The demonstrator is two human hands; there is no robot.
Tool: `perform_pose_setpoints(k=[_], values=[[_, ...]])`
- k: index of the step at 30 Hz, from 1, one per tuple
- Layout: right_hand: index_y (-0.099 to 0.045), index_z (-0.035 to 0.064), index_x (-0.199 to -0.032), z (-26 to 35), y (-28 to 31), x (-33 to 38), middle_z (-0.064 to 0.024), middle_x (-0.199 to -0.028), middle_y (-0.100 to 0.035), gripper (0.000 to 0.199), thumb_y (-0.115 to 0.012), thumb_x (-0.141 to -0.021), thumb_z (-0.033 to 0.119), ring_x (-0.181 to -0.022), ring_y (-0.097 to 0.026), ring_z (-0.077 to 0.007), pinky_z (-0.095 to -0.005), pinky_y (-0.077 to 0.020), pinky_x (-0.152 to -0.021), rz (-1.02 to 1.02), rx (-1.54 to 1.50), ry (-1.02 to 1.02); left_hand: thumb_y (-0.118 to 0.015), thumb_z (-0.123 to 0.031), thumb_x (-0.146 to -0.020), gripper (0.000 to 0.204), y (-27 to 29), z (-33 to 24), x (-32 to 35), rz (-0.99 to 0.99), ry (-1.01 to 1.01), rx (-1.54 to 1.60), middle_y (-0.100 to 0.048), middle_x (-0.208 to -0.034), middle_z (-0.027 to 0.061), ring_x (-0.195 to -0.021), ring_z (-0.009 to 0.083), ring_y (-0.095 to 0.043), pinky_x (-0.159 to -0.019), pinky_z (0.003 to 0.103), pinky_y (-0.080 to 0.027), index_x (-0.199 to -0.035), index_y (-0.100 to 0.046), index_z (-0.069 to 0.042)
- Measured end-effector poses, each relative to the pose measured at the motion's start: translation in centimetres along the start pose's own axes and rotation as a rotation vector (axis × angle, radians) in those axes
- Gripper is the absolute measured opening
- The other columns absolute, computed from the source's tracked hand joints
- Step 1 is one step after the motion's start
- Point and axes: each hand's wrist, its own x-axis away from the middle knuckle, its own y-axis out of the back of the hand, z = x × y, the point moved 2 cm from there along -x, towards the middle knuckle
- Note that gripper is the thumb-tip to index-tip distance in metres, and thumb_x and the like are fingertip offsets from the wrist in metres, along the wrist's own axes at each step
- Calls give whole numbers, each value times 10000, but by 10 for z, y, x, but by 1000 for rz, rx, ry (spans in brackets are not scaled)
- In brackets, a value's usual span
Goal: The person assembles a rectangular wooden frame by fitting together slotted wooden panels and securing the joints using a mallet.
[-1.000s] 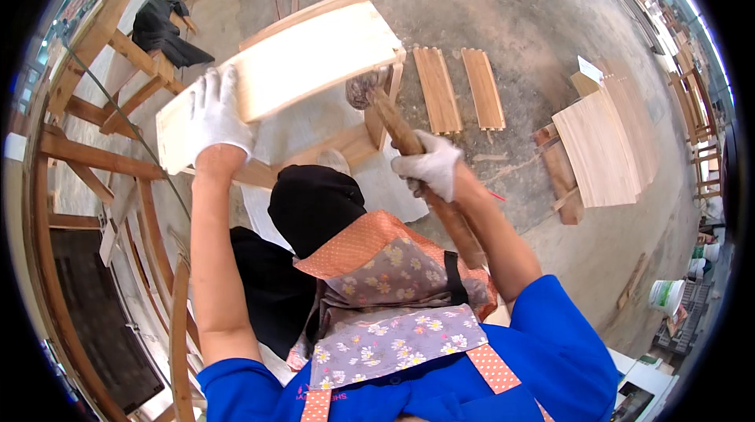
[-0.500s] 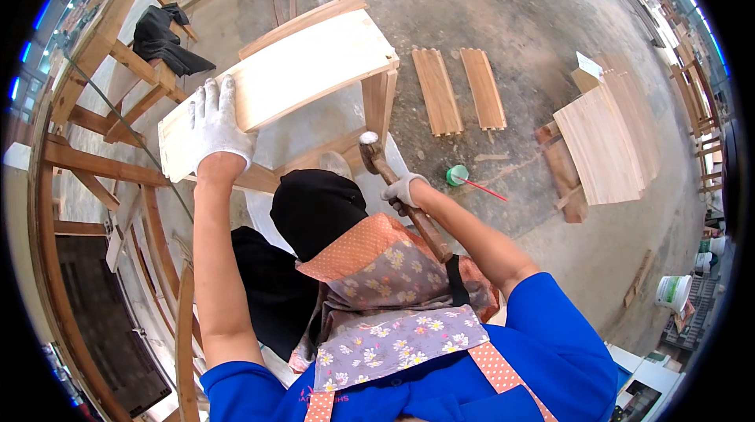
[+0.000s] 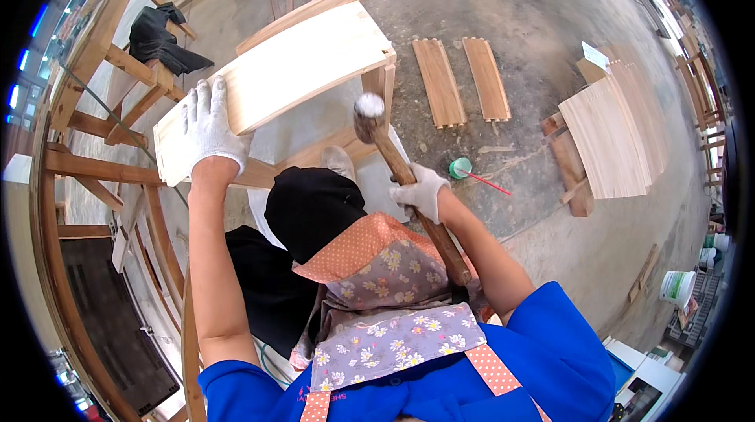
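Note:
My left hand [image 3: 208, 125], in a white glove, presses flat on the near end of a pale wooden panel [image 3: 291, 68] that lies across a wooden frame [image 3: 314, 9]. In a white glove too, my right hand [image 3: 421, 190] grips the wooden handle of a mallet [image 3: 370, 115]. Its head hangs beside the panel's right end, close to the upright leg [image 3: 383, 88], apart from the wood. A black cloth and patterned fabric under my chin hide what lies below the panel.
Two slatted boards [image 3: 464, 80] lie on the concrete floor. A green cup with a red stick [image 3: 462, 168] stands near my right hand. A stack of pale panels [image 3: 609, 135] rests at right. Wooden frames [image 3: 102, 107] stand at left, a black cloth [image 3: 157, 40] draped on one.
My right hand has drawn the mallet back from the panel's right end and lowered it toward me. The left hand stays pressed on the panel.

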Motion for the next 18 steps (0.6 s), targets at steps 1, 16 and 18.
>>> perform_pose_setpoints(k=[1, 16, 18], values=[[-531, -5, -1106, -13, 5, 1, -70, -723, -579, 390, -692, -793, 163, -521, -563, -139, -298, -466, -448, 4, 29, -24, -703, -299, -777, 794, -1, -3, 0, -6, -9, 13, -329, -1489, 182, -1399, 331, -268, -1173, 405, -173, -1447, -339, -78], [-530, 10, -990, -67, 11, 14, -74, -734, -578, 354, -733, -781, 212, -547, -551, -147, -308, -457, -449, 5, -1, -160, -702, -123, -695, 499, 12, -140, -40, -205, -463, 541, -556, -1263, 139, -1187, 342, -473, -1029, 412, -382, -1189, -660, -181], [-536, 6, -1000, -62, 10, 16, -69, -732, -578, 362, -732, -780, 217, -558, -556, -145, -310, -458, -459, 14, 3, -195, -694, -86, -678, 496, 10, -138, -41, -215, -486, 577, -565, -1241, 133, -1164, 335, -484, -1016, 410, -394, -1161, -676, -199]])
